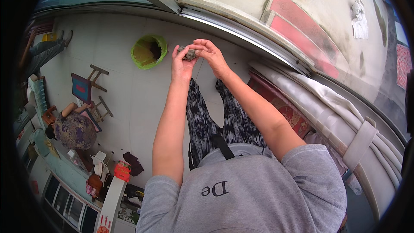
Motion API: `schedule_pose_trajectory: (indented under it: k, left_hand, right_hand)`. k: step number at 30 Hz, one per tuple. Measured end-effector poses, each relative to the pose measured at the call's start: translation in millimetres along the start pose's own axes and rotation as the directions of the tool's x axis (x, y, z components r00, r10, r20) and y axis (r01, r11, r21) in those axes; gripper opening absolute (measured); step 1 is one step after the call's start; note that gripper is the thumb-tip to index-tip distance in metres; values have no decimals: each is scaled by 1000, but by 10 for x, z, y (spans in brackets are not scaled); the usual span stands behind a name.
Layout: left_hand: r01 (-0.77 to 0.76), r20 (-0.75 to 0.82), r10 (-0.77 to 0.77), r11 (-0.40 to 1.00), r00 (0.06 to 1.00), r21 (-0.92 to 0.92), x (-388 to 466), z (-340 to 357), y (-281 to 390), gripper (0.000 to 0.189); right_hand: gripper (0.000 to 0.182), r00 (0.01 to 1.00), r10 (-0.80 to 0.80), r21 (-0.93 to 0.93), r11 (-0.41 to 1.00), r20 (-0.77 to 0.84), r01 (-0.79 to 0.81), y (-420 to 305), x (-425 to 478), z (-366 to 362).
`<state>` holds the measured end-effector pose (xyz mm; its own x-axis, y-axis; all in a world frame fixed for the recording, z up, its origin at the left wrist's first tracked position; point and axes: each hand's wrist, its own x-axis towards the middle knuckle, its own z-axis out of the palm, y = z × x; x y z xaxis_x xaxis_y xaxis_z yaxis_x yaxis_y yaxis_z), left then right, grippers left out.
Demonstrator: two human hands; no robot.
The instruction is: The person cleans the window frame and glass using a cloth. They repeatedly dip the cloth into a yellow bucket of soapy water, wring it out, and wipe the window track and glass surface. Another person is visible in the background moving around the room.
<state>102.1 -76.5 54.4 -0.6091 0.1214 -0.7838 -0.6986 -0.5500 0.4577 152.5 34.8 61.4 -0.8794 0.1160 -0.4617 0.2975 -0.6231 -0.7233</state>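
Observation:
A small, rough grey lump (188,53), perhaps a stone or a wad of material, is held up in front of me between both hands. My left hand (182,66) cups it from below and the left, palm turned upward. Against its right side rest the thumb and fingertips of my right hand (213,59). The fingers cover part of the lump, so its full shape is hidden. Just left of my hands, a bin lined with a yellow-green plastic bag (137,62) stands on the pale floor; something dark shows inside it.
A metal sliding-door track (245,34) runs ahead, with red-covered steps (291,16) beyond. Tied-back pale curtains (349,119) hang at right. Left are wooden-legged stools (81,88), a seated person (75,131) and another person's legs (48,53). A partition edge (111,197) stands lower left.

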Motion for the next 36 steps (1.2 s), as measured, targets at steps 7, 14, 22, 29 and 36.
schedule_pose_trajectory:
  k: [7,14,22,29,36]
  left_hand:
    - [-238,261,151,908,953,344,-37,142,129,45]
    - [-384,358,187,680,915,624,-199,56,616,48]
    - [-232,189,135,633,973,739,-306,-645,757,49]
    - [-591,600,191,-106,777,800,96,-314,611,54]
    - [-510,773,-15,-759,634,404,656,406,516,63]
  right_hand:
    - [50,985,142,-22,989,-101,-145,5,63,174]
    - [18,924,-134,-81,990,-359,112,-89,470,63]
    - [21,641,-673,-695,658,-369,289,-162,946,346]
    - [35,816,-578,-996,83,-12,44,-38,1034,184]
    - [29,828,-558,-997,-78,54,12,-83,841,-113]
